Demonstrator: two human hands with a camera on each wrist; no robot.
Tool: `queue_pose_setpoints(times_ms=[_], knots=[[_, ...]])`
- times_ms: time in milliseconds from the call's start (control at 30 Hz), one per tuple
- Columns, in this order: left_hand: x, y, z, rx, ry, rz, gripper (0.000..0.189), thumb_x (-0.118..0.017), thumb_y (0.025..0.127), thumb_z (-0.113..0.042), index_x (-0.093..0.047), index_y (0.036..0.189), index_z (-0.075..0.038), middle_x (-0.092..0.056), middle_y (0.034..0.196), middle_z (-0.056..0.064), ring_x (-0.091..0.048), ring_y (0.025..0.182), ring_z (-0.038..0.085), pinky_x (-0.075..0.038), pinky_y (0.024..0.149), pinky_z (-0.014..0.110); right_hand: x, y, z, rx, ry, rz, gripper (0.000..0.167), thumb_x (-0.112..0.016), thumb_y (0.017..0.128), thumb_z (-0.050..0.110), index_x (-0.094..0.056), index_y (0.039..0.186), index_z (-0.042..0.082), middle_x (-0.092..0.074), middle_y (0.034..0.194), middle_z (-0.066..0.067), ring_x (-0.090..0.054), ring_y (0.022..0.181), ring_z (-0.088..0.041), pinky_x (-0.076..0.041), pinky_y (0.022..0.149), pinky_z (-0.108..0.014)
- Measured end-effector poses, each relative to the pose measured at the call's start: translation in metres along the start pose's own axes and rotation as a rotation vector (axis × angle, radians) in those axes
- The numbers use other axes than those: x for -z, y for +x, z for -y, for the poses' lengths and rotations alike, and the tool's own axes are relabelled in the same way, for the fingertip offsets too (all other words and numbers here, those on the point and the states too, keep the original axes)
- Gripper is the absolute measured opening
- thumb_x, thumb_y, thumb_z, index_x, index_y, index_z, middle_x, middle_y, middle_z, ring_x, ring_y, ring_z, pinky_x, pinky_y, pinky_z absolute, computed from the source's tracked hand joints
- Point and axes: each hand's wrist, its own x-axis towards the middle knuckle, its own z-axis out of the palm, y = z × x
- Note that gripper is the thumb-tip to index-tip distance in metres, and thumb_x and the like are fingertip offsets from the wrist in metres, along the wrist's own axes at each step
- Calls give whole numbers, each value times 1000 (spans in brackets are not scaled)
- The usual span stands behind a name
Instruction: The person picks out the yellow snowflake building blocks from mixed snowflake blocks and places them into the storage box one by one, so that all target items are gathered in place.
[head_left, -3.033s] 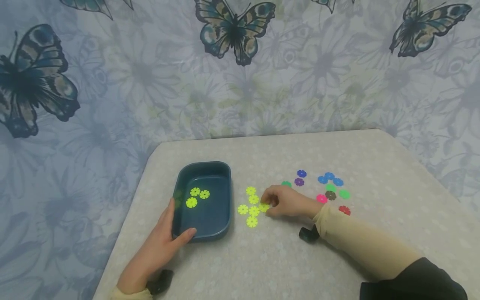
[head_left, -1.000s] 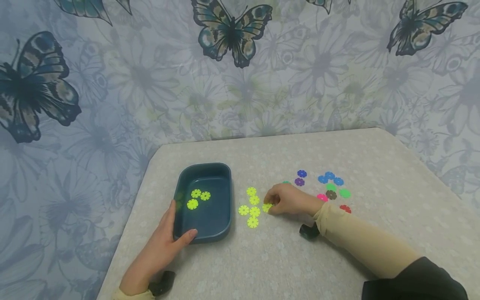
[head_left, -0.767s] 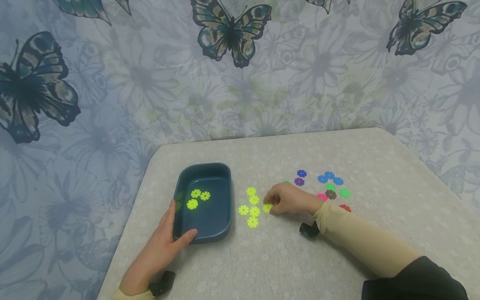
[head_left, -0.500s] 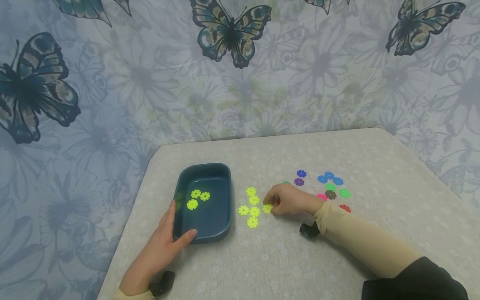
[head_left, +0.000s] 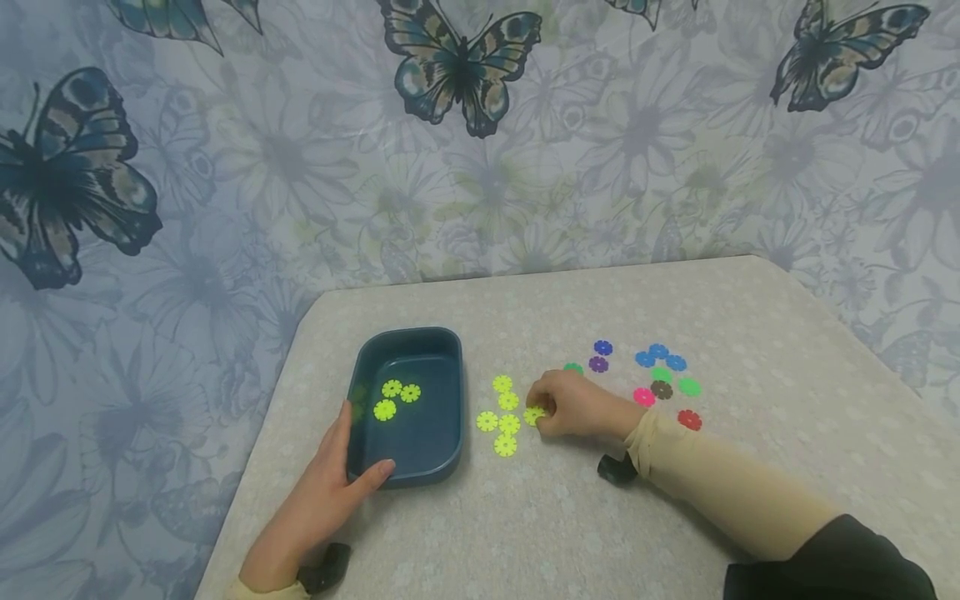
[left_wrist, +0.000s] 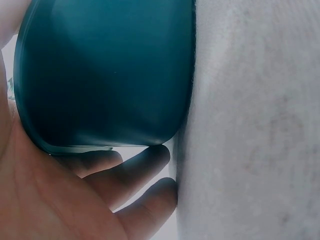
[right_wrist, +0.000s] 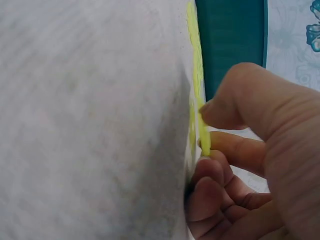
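Note:
My left hand [head_left: 318, 492] holds the near left corner of a dark teal tray [head_left: 442, 450], thumb over the rim and fingers along its outer side. In the left wrist view, the fingers [left_wrist: 132, 175] lie against the tray's outside wall. Three yellow notched discs [head_left: 385, 409] lie inside it. To the tray's right, my right hand [head_left: 577, 404] pinches another yellow notched disc [head_left: 534, 416] close to the tabletop. The right wrist view shows this disc [right_wrist: 204, 132] edge-on between thumb and fingers. Just left of it lies a cluster of several yellow discs [head_left: 508, 423].
Beyond the right hand lie loose discs: purple [head_left: 598, 364], blue [head_left: 658, 352], green [head_left: 689, 387], pink [head_left: 643, 397], brown [head_left: 662, 390] and red [head_left: 690, 420]. Another green disc [head_left: 573, 368] is partly hidden by the hand. A patterned wall [head_left: 495, 208] stands behind the table [head_left: 525, 533].
Since three seconds ago the pinched disc has shifted slightly right, apart from the cluster. Lately the right hand has moved barely, uncovering more of the pink and red discs. The left hand stays put.

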Motion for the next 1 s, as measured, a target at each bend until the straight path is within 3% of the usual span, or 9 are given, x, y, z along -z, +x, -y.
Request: queue_pose_setpoints(times_ms=[300, 467, 700, 833, 1000], knots=[[-1, 1, -2, 2, 4, 0, 112, -62, 97, -60, 15, 164, -11, 3, 172, 23, -6, 157, 48, -16, 119, 72, 3, -4, 0, -18, 24, 0, 25, -76, 78, 8, -77, 103, 11, -65, 88, 4, -58, 77, -10, -53, 68, -25], [-2, 1, -2, 16, 9, 9, 113, -61, 97, -62, 15, 164, -12, 3, 172, 23, -6, 157, 48, -16, 119, 72, 7, -6, -1, -79, 124, 1, 27, -75, 78, 9, -77, 105, 14, -67, 89, 5, -60, 79, -12, -55, 71, -29], [-1, 1, -1, 17, 21, 5, 113, -61, 97, -63, 16, 164, -12, 2, 172, 24, -6, 157, 49, -16, 119, 72, 44, 6, 2, -102, 319, -57, 22, -73, 84, 10, -79, 105, 15, -72, 90, 0, -60, 79, -17, -54, 70, -31], [-1, 0, -2, 5, 14, 1, 113, -61, 97, -61, 15, 164, -11, 2, 171, 25, -6, 156, 49, -16, 119, 72, 66, 8, 2, -142, 464, -135, 20, -71, 91, 15, -79, 109, 17, -75, 102, -5, -63, 83, -20, -54, 70, -33], [0, -1, -3, 9, 7, 7, 113, -62, 97, -61, 14, 164, -10, 3, 171, 24, -6, 157, 49, -16, 118, 73, 81, 9, -1, -163, 535, -211, 18, -70, 94, 19, -77, 111, 17, -73, 108, -13, -59, 81, -23, -54, 71, -36]])
